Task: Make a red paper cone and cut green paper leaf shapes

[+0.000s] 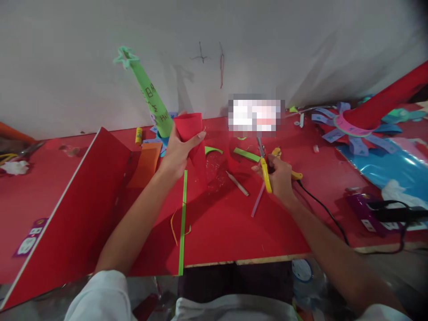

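So, left hand point(182, 149): it is part open, bent round the rolled red paper point(192, 127). The thumb lies across the front, and the other fingers go behind, where I can't see them all.

Rolled red paper: it stands up in the left hand, left of the middle, close to the far edge of the red table point(217, 236). I can't tell if its bottom touches the table.

Right hand point(282, 178): it is mostly closed, with its fingers curled at the yellow scissors point(266, 176).

Yellow scissors: the handles are in the right hand, and the blades point to the far edge. I can't tell how wide the blades are, as a blurry patch is over that spot.

Glue gun point(296, 175): it is yellow, right behind the right hand, with a black cord point(326, 208) running to the near right corner.

Pencil point(238, 183): it lies between the two hands.

Long green strip point(183, 223): it runs down to the near edge, left of the middle.

Glue stick point(138, 136): it stands near the far edge, by the green cone point(150, 96) with a star on top.

Red board point(83, 196): it leans up at the left side.
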A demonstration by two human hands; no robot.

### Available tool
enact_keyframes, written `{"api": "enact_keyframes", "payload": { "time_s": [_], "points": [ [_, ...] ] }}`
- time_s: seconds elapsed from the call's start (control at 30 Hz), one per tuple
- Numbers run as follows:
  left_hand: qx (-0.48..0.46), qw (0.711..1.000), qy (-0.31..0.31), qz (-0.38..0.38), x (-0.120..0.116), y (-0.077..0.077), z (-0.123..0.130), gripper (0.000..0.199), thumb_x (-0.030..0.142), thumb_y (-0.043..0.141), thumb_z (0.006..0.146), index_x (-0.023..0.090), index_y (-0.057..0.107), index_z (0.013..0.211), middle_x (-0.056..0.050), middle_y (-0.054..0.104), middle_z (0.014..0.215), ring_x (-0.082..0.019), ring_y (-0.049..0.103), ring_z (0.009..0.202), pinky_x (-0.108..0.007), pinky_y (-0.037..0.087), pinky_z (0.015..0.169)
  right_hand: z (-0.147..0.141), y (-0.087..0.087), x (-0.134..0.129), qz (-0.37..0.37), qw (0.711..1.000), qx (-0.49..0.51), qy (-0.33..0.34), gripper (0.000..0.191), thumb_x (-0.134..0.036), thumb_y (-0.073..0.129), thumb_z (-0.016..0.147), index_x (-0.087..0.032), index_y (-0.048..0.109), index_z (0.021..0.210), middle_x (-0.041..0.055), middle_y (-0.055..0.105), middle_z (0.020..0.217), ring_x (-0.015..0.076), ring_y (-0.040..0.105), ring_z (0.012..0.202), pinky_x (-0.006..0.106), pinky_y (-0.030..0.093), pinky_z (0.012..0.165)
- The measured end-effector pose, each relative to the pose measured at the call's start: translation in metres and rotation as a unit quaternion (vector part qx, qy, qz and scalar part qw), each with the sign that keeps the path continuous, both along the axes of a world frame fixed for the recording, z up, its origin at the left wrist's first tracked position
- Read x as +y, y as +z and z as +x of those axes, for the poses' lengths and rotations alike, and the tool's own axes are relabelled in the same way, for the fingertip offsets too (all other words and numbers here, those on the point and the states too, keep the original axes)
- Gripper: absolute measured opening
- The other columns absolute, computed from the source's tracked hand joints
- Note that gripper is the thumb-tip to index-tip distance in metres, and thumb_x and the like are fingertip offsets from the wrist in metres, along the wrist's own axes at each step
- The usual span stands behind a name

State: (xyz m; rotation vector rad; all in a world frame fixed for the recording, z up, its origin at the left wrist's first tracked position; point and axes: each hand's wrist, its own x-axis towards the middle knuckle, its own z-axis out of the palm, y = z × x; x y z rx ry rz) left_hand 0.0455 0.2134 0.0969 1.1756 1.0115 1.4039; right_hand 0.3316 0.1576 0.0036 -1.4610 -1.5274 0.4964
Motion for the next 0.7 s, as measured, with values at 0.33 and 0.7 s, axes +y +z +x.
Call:
{"api": "enact_keyframes", "payload": {
  "time_s": [0.33, 0.7],
  "points": [
    [0.014, 1.0, -0.014, 0.011, -0.003, 0.003, 0.001, 0.088, 0.043, 0.095, 0.069, 0.033, 0.053, 0.145, -0.008, 0.069, 0.135, -0.024, 0.072, 0.118, -0.038, 0.06, 0.102, -0.001, 0.004, 0.001, 0.011, 1.0, -0.016, -0.022, 0.064, -0.084, 0.07, 0.077, -0.026, 0.044, 0.067, -0.0042, 0.039, 0.057, 0.0141, 0.033, 0.056, 0.033, 0.028, 0.055],
    [0.145, 0.983, -0.115, 0.009, -0.015, -0.016, 0.021, 0.097, 0.049, 0.095, 0.068, 0.022, 0.048, 0.148, -0.016, 0.069, 0.134, -0.034, 0.068, 0.127, -0.057, 0.051, 0.114, -0.001, 0.003, 0.0, -0.001, 1.0, -0.005, -0.016, 0.058, -0.075, 0.074, 0.078, -0.026, 0.045, 0.069, -0.0036, 0.04, 0.059, 0.0145, 0.035, 0.057, 0.032, 0.03, 0.053]
  ]
}}
